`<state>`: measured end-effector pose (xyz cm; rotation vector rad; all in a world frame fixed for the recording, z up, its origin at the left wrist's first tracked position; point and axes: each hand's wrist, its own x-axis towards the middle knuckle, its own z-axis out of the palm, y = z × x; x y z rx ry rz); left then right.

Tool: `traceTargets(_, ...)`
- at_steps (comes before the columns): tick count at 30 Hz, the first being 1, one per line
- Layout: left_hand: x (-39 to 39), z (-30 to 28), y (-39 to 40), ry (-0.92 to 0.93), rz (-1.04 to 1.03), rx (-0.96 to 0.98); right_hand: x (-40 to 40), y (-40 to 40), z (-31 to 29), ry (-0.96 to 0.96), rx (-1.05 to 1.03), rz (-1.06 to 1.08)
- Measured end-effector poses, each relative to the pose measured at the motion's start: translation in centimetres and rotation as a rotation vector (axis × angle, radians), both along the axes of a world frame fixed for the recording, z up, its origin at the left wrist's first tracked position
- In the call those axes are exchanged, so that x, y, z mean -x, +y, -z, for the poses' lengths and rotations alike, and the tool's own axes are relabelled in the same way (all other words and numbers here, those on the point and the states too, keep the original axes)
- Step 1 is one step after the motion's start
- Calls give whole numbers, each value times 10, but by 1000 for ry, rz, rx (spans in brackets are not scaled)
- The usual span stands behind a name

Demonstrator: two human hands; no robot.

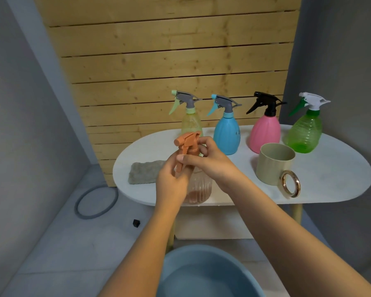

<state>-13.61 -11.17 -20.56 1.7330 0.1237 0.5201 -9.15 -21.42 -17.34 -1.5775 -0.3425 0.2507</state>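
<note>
Gripping the orange spray bottle with both hands

Nearest, a blue basin is cut off by the bottom edge. Above it, the left hand curls round the bottle's trigger and neck from the left, hiding part of the ribbed clear body. The right hand clasps the neck from the right, thumb across the front. How tightly either presses is hard to make out. The bottle stands upright at the near edge of the white table, its orange head poking above the fingers. A grey cloth lies to the left, a beige mug to the right. Behind, the yellow-green bottle is partly hidden by the orange head; the blue bottle, pink bottle and green bottle stand in full view.
</note>
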Motion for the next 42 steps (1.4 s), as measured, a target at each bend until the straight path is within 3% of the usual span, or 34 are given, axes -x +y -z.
traceTargets(14,-6,-5,-2,70,-41,11,-21,-21,6,66,-50,-41)
traceTargets(19,-7,-4,-2,110,-39,-16,-15,-15,14,-60,36,-36)
traceTargets(25,-6,-3,-4,178,-17,22,-20,-15,21,-61,-43,-20)
traceTargets(30,-8,6,4,96,54,45,-18,-9,24,-12,-186,29)
traceTargets(42,-15,10,3,90,27,113,-25,-19,26,-2,-228,-38)
